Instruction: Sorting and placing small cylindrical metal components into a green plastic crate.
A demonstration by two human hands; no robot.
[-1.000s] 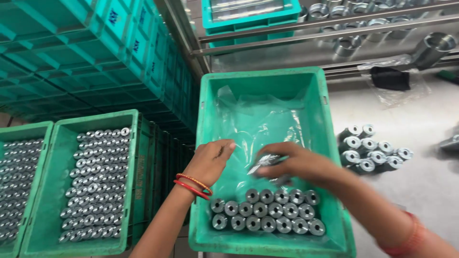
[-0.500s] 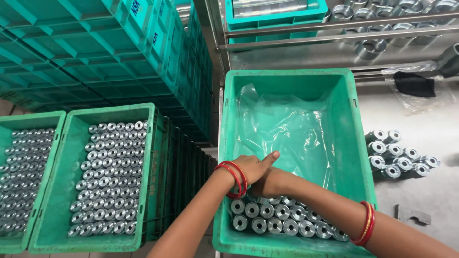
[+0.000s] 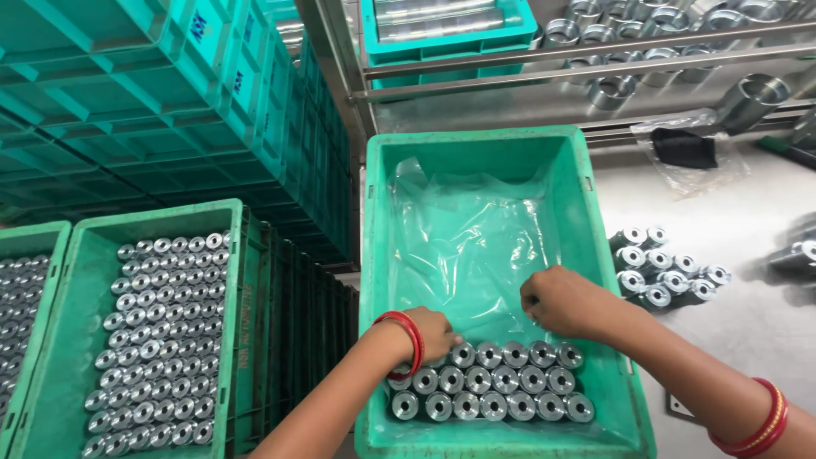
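Observation:
A green plastic crate (image 3: 382, 255) lined with clear plastic film (image 3: 472, 246) stands in front of me. Rows of small round metal bushes (image 3: 493, 391) stand upright along its near end. My left hand (image 3: 429, 333) rests with fingers curled at the left end of the back row. My right hand (image 3: 565, 302) hovers with fingers curled just above the right end of that row. I cannot see whether either hand holds a bush. Red bangles sit on both wrists.
A second green crate (image 3: 81, 280) full of metal bushes stands at the left, a third (image 3: 21, 255) beside it. Teal crates (image 3: 170, 102) are stacked behind. Loose bushes (image 3: 663, 268) lie on the grey table at right. A metal rack (image 3: 595, 59) holds larger sleeves.
My view has shifted right. The left hand moved down to the row's left end, and the right hand slid right to the row's right end. The rows of bushes look fuller.

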